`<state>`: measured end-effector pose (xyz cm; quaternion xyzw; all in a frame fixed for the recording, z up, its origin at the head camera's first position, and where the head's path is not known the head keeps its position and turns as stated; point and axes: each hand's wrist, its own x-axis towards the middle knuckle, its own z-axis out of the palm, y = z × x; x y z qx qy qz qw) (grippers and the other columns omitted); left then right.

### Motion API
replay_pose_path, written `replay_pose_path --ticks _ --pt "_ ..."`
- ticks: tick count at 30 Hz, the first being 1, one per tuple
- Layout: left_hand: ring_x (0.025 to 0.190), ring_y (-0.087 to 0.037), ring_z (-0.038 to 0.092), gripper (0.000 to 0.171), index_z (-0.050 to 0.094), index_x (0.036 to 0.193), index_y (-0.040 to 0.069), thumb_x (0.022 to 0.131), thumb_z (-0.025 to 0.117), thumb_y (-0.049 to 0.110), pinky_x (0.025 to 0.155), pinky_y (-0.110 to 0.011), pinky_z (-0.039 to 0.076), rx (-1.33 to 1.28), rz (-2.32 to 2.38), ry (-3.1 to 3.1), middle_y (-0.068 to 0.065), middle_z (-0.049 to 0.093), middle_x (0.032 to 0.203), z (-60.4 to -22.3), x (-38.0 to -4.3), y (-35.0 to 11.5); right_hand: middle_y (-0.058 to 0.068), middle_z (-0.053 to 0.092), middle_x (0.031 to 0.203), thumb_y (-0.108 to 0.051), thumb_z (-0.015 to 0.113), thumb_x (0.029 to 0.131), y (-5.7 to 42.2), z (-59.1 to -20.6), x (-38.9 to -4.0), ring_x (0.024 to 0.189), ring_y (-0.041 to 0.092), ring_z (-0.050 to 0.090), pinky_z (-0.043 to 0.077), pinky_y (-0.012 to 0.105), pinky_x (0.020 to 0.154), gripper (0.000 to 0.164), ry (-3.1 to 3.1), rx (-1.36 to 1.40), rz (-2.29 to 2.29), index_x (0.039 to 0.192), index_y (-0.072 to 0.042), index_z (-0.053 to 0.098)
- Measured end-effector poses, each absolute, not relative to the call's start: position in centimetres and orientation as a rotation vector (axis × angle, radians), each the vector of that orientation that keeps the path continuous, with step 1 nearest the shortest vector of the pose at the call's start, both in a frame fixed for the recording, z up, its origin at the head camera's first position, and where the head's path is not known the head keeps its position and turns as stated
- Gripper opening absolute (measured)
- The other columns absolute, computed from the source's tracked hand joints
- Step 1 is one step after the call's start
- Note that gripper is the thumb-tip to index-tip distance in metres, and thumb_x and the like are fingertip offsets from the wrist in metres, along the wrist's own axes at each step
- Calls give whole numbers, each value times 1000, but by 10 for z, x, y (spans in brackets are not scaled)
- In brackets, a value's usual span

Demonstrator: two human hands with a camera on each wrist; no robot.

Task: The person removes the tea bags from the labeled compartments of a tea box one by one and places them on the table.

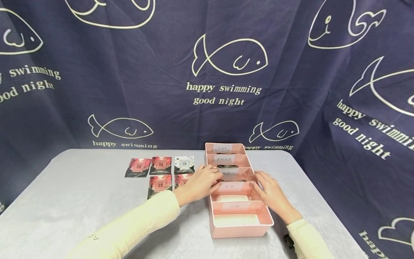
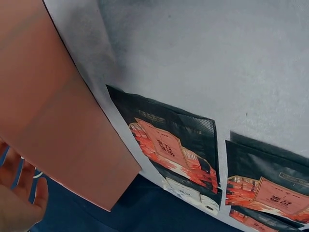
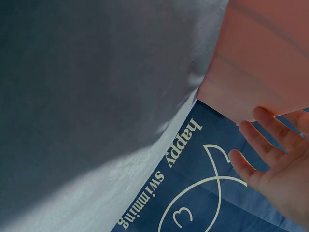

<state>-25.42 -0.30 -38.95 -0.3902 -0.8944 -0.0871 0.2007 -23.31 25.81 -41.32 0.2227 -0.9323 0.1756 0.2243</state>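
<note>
A long pink divided box [image 1: 239,232] stands on the table, its compartments bearing white labels with handwritten characters. My left hand [image 1: 202,181] reaches over the box's left rim near the middle compartments; its fingertips are partly hidden there. Across from it, my right hand [image 1: 273,190] rests at the right rim, thumb towards the inside. The right wrist view shows its fingers [image 3: 271,135] spread and fairly straight at the rim. Dark packets [image 1: 227,166] sit in some rear compartments. The two front compartments show pale bottoms. In the left wrist view, bent fingers [image 2: 24,181] are beside the box wall.
Left of the box lie several flat red-and-black packets [image 1: 160,165] and one white-and-black packet [image 1: 184,164] on the grey tabletop [image 1: 87,201]. Part of one red packet is behind my left hand. A dark blue curtain [image 1: 171,79] with fish drawings hangs behind the table.
</note>
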Motion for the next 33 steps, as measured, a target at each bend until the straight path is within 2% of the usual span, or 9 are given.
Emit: replay_pose_path --ticks 14,20,26,33 --pt "81 -9 55 7 64 89 23 85 58 23 71 -28 38 -1052 -361 -2376 12 66 87 -394 -256 -5 16 58 111 -15 53 87 258 -412 -232 106 33 53 41 51 81 26 -2567 609 486 108 0 57" --pt "74 -7 52 5 61 84 22 80 59 19 69 -27 39 -1020 -442 -2330 12 62 77 -394 -256 -7 17 58 111 -15 54 87 258 -413 -232 106 33 53 41 51 82 27 -2571 604 485 108 1 57" --pt "73 -8 55 5 62 84 20 80 59 20 68 -27 41 -965 -476 -2292 11 65 77 -392 -257 -7 18 58 112 -15 53 87 258 -414 -231 108 34 52 41 52 83 28 -2578 600 483 110 2 57" --pt "69 -6 51 5 61 84 20 79 59 18 67 -26 40 -918 -546 -2283 10 63 74 -384 -257 -8 18 58 113 -15 54 88 258 -413 -231 108 34 53 41 51 83 28 -2574 601 489 110 1 57"
